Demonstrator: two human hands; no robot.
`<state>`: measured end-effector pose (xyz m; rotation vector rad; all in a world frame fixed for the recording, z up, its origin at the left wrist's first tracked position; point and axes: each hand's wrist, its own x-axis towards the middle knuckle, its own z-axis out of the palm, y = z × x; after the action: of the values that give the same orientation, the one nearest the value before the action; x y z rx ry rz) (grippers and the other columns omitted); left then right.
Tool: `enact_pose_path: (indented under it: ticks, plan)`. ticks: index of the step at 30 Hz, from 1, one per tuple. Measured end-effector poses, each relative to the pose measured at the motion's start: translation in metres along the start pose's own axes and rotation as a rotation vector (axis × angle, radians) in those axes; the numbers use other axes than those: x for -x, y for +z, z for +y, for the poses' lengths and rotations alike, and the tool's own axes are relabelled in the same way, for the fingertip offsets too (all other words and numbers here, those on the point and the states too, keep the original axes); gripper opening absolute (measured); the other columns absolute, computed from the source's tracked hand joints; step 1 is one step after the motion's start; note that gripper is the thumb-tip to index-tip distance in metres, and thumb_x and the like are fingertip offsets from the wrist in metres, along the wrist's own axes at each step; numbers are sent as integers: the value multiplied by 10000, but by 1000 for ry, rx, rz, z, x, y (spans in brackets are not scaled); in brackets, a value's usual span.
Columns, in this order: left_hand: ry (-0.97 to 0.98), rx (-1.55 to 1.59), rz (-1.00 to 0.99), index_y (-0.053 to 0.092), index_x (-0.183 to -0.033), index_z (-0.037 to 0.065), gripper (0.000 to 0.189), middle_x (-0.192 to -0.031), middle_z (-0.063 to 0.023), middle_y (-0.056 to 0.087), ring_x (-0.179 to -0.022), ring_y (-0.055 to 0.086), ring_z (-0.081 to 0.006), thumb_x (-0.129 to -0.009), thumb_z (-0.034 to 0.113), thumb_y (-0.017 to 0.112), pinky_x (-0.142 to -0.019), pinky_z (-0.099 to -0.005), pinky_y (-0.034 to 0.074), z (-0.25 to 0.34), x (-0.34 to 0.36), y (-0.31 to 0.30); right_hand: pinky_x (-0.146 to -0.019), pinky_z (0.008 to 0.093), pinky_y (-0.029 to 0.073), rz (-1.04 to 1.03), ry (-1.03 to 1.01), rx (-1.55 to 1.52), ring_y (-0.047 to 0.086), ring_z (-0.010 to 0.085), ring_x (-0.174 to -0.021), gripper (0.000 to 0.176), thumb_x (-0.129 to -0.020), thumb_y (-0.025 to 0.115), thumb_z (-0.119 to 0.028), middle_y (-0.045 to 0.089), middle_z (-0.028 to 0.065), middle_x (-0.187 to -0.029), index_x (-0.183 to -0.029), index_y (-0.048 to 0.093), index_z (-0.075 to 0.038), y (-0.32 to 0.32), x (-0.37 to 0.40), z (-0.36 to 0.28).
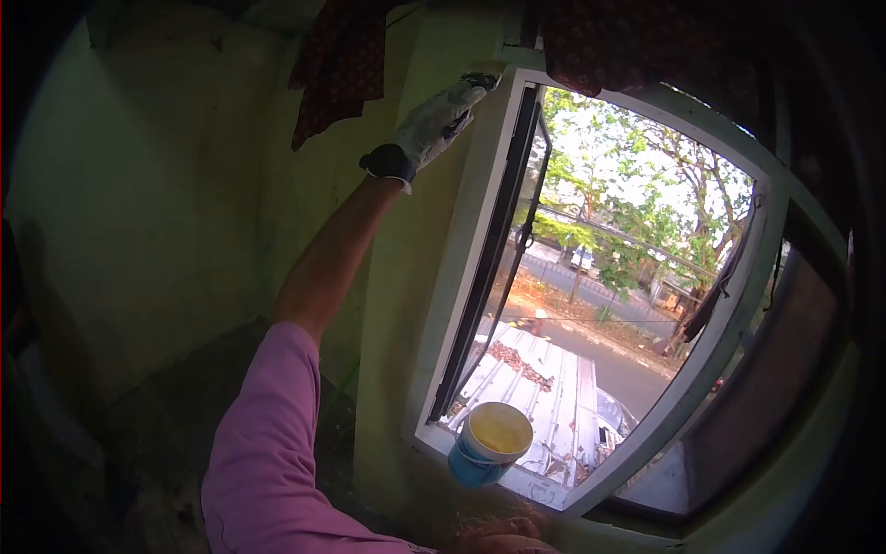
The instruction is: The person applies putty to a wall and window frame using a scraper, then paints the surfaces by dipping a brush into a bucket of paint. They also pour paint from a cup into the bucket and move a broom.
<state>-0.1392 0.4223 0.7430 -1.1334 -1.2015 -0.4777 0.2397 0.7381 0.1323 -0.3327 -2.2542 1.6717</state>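
Observation:
My left hand (pixel 441 122), in a whitish glove with a dark band at the wrist, reaches up beside the window's upper left corner. Its fingers are closed round a paintbrush (pixel 482 80), whose dark bristles meet the wall by the frame. A blue bucket (pixel 475 469) with a white rim and yellowish contents stands out against the lower window frame. What supports the bucket is unclear. Below it, at the bottom edge, a blurred skin-toned shape may be my right hand (pixel 503 538); its fingers cannot be made out.
The white window frame (pixel 480 198) surrounds an open, dark-edged pane (pixel 526 226). Patterned red cloth (pixel 341 69) hangs at the upper left, and more hangs above the window. Greenish walls (pixel 138 203) lie to the left. Outside are a metal roof, a road and trees.

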Motion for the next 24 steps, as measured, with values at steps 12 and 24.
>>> enact_pose_path:
  ticks: [12,24]
  plan:
    - [-131,718,-91,570,-1181,58,289,-1178,-35,587,-1040,561,-103,-897,112,566,-931,-230,423,-64,-16,21,-664,320,460,160,184,29,535,147,-723,260,-950,493,-301,579,20,-804,-1064,584,-85,118,27,-42]
    - [169,32,-58,471,-1304,121,510,-1348,-62,475,-1211,479,-210,-837,-82,485,-1044,-302,379,-56,15,7,-689,315,463,260,205,-13,554,138,-774,275,-946,512,-297,593,32,-860,-1085,579,-69,130,12,-6]
